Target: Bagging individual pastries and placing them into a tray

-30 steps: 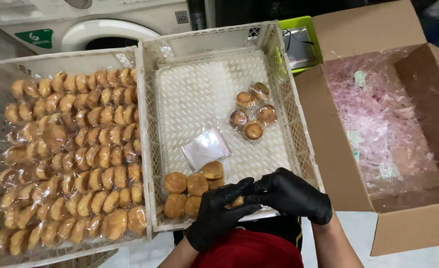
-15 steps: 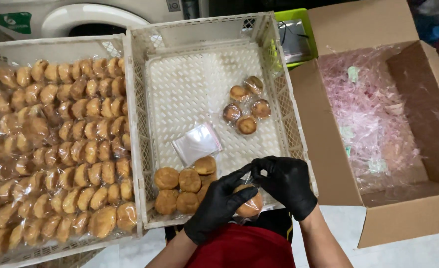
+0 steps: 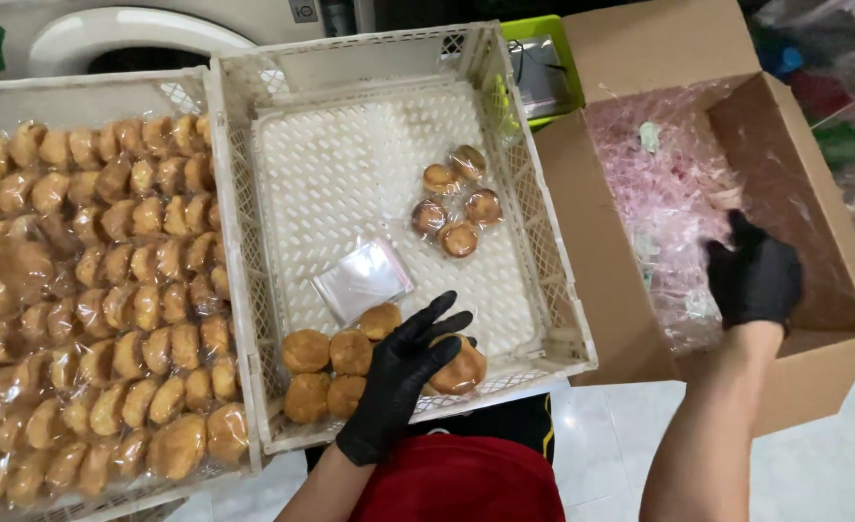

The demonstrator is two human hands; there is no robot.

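Meanwhile, a black-gloved left hand (image 3: 400, 382) closes around a round golden pastry (image 3: 458, 368) at the near edge of the white crate (image 3: 553, 251), beside loose pastries (image 3: 336, 365), as the right hand (image 3: 754, 275) reaches into the cardboard box (image 3: 631, 290) of clear wrappers (image 3: 664, 184), grip unclear; bagging the pastry apparently needs one wrapper pulled free

Left of the white crate (image 3: 253, 251), a tray (image 3: 2, 97) of wrapped buns (image 3: 99, 290); behind it, a green box (image 3: 544, 68).

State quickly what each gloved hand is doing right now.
Left hand: holding a round pastry over the crate.
Right hand: inside the cardboard box; grip cannot be told.
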